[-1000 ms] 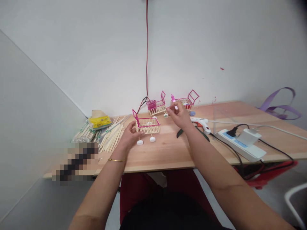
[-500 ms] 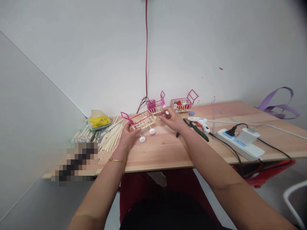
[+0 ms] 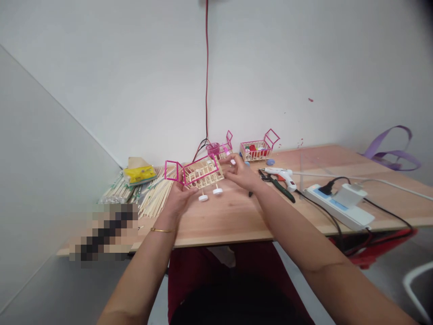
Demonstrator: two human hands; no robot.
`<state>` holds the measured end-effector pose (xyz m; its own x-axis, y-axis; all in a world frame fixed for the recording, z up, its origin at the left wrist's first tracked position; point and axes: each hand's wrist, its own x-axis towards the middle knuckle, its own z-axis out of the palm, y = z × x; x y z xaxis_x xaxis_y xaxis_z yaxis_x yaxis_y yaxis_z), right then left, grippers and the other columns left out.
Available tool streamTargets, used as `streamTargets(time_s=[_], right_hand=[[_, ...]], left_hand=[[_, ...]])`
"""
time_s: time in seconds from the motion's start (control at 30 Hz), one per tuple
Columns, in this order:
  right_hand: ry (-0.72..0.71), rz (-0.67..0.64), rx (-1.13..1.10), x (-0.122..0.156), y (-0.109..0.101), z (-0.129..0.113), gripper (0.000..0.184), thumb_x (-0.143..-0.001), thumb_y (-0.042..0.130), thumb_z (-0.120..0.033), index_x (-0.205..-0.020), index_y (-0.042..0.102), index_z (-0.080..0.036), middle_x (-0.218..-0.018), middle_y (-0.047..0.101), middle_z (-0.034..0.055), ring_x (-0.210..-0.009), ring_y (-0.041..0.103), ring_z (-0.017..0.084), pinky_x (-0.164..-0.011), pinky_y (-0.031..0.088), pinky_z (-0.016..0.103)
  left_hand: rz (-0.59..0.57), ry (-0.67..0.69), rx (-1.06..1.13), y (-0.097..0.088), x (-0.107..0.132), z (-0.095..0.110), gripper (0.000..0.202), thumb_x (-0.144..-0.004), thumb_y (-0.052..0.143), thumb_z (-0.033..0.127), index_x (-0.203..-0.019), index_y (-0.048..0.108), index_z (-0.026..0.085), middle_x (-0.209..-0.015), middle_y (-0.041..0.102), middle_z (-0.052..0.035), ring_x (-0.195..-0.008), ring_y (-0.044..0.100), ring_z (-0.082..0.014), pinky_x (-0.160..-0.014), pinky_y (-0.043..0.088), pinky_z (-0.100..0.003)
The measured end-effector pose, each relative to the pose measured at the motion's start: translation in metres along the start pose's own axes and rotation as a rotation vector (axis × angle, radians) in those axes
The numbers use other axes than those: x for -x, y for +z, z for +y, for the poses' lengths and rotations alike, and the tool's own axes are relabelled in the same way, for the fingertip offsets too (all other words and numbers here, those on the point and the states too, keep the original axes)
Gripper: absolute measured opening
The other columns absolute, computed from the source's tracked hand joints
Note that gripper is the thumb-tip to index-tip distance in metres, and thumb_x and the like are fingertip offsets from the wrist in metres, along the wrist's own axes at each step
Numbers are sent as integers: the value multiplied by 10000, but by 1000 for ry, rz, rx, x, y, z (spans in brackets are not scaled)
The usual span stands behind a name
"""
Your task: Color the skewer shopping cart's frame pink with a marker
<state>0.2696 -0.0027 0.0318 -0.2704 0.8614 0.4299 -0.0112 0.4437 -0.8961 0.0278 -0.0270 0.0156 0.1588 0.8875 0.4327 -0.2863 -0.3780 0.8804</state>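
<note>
My left hand [image 3: 179, 196] is closed on the handle end of a miniature shopping cart [image 3: 203, 174], built of pale wooden sticks with a pink rim, pink handle and white round wheels. The cart is tilted so that its open top faces me. My right hand [image 3: 238, 174] is at the cart's other end, fingers curled around a slim pink-and-white marker-like stick [image 3: 232, 161]. Whether those fingers also touch the cart I cannot tell. Behind them, a second small cart [image 3: 229, 146] is partly hidden, beside a pink cup [image 3: 213, 148].
A third cart [image 3: 255, 151] holds colourful small items. On the right lie dark-handled pliers [image 3: 282, 189], a white glue gun [image 3: 280, 174] and a power strip [image 3: 338, 205] with trailing cables. Loose wooden sticks [image 3: 157, 194] and a yellow packet [image 3: 139, 174] occupy the left.
My left hand has turned the cart so its open top tips toward me. My right hand has shifted slightly left and down, closer to the cart's end, with the pink-and-white stick.
</note>
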Motion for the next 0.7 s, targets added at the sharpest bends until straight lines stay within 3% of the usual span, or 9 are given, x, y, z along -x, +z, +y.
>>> streamTargets(time_s=[0.23, 0.4, 0.5, 0.7], right_hand=[[100, 38, -357, -3, 9, -2, 440, -659, 776, -260, -912, 416, -266, -1013, 621, -20, -789, 636, 113, -661, 497, 237], [132, 108, -463, -2, 16, -8, 492, -607, 830, -281, -877, 419, -263, -902, 642, -50, -700, 616, 101, -617, 481, 225], [121, 109, -514, -1, 18, -11, 490, -608, 837, -287, -867, 422, -260, -871, 660, -50, -722, 633, 110, -630, 486, 227], [104, 73, -549, 0, 20, -13, 472, -625, 836, -328, -859, 433, -255, -861, 683, -33, -800, 672, 151, -698, 525, 280]], left_hand=[[-67, 69, -141, 8, 7, 13, 806, -607, 858, 243, -1305, 454, 240, -1329, 565, -93, -1256, 533, -274, -1083, 419, -424], [-109, 42, -244, 18, 14, 24, 820, -605, 863, 277, -1298, 428, 227, -1319, 576, -123, -1246, 546, -296, -1062, 444, -469], [-118, 88, -294, 24, 15, 27, 839, -572, 880, 321, -1272, 432, 204, -1284, 595, -147, -1219, 566, -319, -1041, 461, -496], [-111, 108, -299, 28, 16, 27, 804, -635, 843, 346, -1287, 402, 187, -1301, 582, -168, -1207, 580, -311, -1021, 481, -500]])
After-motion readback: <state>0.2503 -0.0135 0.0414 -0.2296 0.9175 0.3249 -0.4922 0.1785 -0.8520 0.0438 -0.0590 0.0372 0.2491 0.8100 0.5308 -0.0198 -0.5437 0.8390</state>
